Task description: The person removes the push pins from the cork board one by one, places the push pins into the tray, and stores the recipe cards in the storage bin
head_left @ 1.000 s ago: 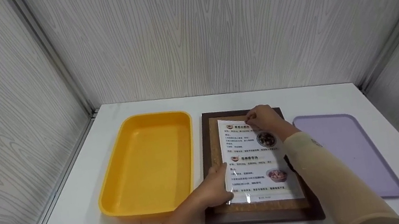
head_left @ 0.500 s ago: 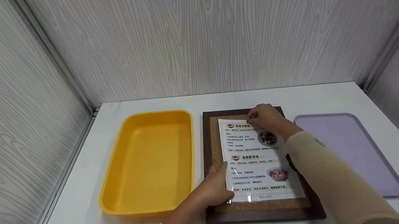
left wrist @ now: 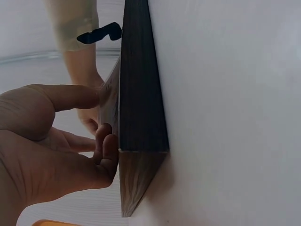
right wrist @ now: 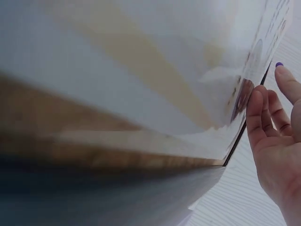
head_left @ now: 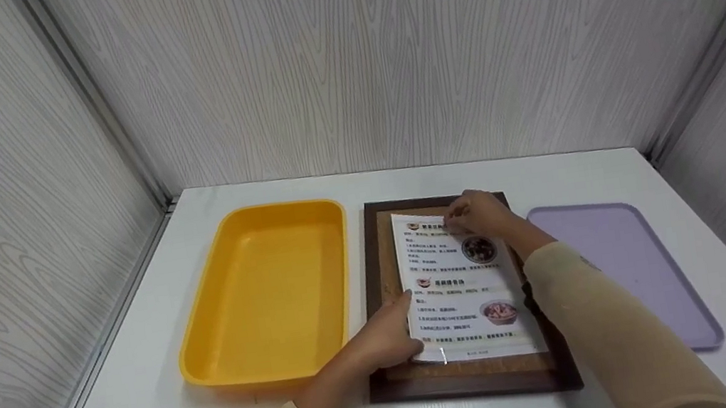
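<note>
A printed recipe sheet (head_left: 457,305) with bowl pictures and a glossy surface lies on a cork board (head_left: 389,265) with a dark wooden frame (head_left: 475,390). My left hand (head_left: 386,337) rests at the sheet's left edge. In the left wrist view, its thumb (left wrist: 82,97) and bent fingers touch down there, spread apart. At the top edge of the sheet, my right hand (head_left: 480,215) pinches with thumb and fingers. A small purple tip, seemingly a push pin (right wrist: 279,64), shows at the thumb in the right wrist view; the rest of it is hidden.
To the left stands a deep yellow tray (head_left: 211,342), its near right corner by my left forearm. A flat purple tray (head_left: 639,270) lies on the right, partly behind my right sleeve. Grey wood-patterned panels (head_left: 349,62) close off the white table (head_left: 123,384) at the back and sides.
The head view has shifted slightly. Both hands keep their places on the sheet, the right at its top edge and the left along its left edge.
</note>
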Action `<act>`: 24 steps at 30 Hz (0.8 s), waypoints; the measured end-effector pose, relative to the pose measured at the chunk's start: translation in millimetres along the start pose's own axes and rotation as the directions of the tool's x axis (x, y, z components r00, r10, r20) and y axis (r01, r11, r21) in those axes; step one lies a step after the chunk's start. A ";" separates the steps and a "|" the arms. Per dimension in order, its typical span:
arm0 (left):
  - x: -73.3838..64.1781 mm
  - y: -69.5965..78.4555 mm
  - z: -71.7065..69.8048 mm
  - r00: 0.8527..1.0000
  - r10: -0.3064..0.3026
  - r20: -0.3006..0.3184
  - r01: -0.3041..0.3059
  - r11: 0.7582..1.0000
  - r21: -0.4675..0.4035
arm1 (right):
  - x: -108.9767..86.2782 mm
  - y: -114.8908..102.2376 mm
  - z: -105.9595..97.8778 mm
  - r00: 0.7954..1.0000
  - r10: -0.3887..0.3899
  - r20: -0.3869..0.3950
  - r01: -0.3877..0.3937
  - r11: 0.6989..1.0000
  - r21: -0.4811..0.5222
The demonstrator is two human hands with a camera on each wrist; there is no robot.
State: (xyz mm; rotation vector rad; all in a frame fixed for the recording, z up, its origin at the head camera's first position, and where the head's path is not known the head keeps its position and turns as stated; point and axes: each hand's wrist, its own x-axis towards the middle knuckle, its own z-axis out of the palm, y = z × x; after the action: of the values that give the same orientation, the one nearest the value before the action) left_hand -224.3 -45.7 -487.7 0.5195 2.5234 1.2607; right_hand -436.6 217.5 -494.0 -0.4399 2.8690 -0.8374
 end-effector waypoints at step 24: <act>1.8 -7.3 -64.7 0.994 -0.092 -0.051 0.085 0.988 -0.130 | -31.3 1.1 -36.6 0.974 -0.073 -0.213 0.125 0.962 0.241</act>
State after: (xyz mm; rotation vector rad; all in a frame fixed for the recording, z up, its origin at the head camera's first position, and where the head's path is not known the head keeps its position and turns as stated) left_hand -252.8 -95.0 -456.0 0.3439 2.4604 1.4101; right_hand -414.2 246.6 -462.8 -0.4973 2.8789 -1.3194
